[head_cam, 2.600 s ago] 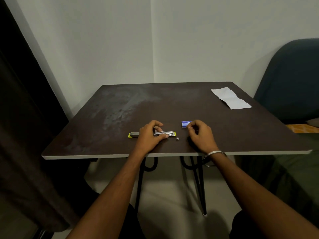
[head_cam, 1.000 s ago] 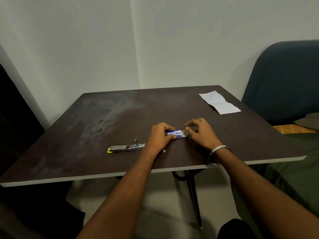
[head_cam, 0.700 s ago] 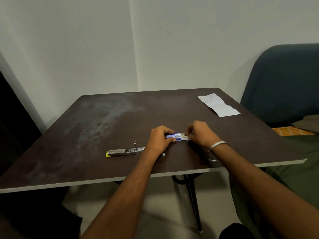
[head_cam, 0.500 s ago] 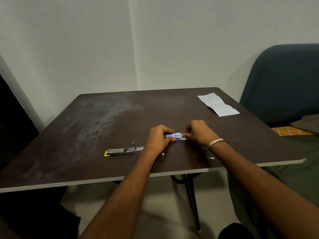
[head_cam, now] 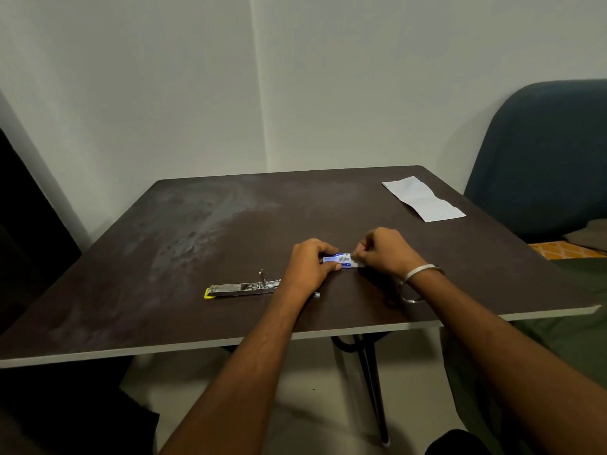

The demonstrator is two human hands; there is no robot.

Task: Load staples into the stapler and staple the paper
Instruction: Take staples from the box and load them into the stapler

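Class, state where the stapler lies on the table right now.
In the head view the stapler lies open near the table's front edge, just left of the left hand, far from the paper.

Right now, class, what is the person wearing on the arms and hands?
Both forearms are bare, with no sleeves in view. The right hand has a plain silver bangle at the wrist. The left hand shows no ring, watch or glove.

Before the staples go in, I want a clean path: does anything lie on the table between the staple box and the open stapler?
Only the left hand, holding the small blue staple box, sits between it and the opened metal stapler.
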